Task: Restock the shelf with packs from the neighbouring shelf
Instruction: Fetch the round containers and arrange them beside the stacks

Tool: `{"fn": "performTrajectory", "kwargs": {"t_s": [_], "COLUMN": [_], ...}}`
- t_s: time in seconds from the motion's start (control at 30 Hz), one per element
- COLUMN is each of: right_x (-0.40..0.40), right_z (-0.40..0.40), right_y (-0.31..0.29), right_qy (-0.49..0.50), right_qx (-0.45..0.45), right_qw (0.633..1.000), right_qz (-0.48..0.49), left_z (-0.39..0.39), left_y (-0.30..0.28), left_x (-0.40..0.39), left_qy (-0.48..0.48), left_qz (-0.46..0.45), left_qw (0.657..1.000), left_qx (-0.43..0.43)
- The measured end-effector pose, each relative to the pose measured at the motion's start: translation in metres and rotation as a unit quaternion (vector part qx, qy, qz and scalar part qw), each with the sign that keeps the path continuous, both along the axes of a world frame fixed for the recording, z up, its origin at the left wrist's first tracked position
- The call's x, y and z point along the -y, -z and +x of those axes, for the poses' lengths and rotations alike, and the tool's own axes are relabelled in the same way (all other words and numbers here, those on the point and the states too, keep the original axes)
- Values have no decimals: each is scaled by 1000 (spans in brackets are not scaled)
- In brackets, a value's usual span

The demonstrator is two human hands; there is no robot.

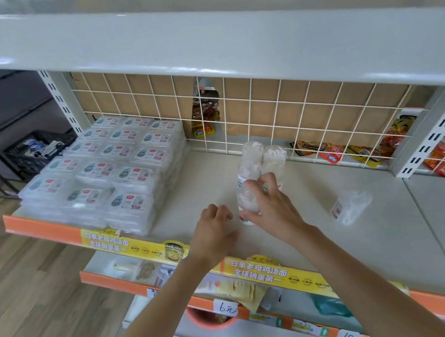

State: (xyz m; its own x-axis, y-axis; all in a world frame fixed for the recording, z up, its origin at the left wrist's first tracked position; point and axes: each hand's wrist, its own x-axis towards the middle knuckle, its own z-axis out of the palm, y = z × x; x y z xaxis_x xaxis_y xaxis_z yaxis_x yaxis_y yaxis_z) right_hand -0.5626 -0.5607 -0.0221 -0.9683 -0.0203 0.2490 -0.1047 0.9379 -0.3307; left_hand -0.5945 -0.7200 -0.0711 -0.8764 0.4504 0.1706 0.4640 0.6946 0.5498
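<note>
Clear, crinkly plastic is what both hands are dealing with: the right hand (269,207) curls round two tall packs (256,175) standing side by side mid-shelf, fingers across their fronts, thumb low at the near base. The left hand (213,229) rests just left of them with fingers loosely bent, holding nothing — whether it touches the packs I cannot tell. A third pack (351,207) lies on its side to the right, apart, barcode showing. These packs look light, narrow-footed and slippery, so the step is probably best done by settling them upright with a low grip, bases flat on the smooth grey shelf (338,252), then letting go gently so neither tips. Far left, a block of flat packs (104,174) in soft film sits squared to the edge — a fair guide for neat rows. Behind runs a white wire grid (263,101) over brown board.
</note>
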Motion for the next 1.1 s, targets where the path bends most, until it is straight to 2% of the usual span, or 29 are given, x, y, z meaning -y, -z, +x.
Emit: {"fn": "performTrajectory", "kwargs": {"t_s": [0.17,0.33,0.43,0.53,0.6,0.73,0.83,0.93,1.1], "right_x": [3,-16,-45,-85,-110,-137,-139,-119,-69], "right_z": [-23,-7,15,34,45,63,69,74,76], "right_y": [8,17,13,10,10,13,13,19,33], "right_qy": [13,-1,25,115,194,281,257,178,53], "right_qx": [-30,-80,-137,-164,-163,-68,-14,19,4], "right_qw": [999,996,990,979,967,957,959,956,938], "right_qz": [7,-34,-12,29,18,-15,-120,-233,-343], "left_z": [4,14,18,22,25,23,21,20,23], "left_y": [-1,0,-1,-2,-3,-2,-3,-1,-1], "left_x": [17,2,-14,-36,-50,-60,-57,-57,-57], "left_qy": [57,114,142,168,179,152,123,113,110], "left_qz": [-33,-18,-8,4,30,102,141,170,160], "left_qw": [994,990,987,984,983,981,975,966,973], "left_qx": [-90,-82,-68,-50,-6,67,121,160,127]}}
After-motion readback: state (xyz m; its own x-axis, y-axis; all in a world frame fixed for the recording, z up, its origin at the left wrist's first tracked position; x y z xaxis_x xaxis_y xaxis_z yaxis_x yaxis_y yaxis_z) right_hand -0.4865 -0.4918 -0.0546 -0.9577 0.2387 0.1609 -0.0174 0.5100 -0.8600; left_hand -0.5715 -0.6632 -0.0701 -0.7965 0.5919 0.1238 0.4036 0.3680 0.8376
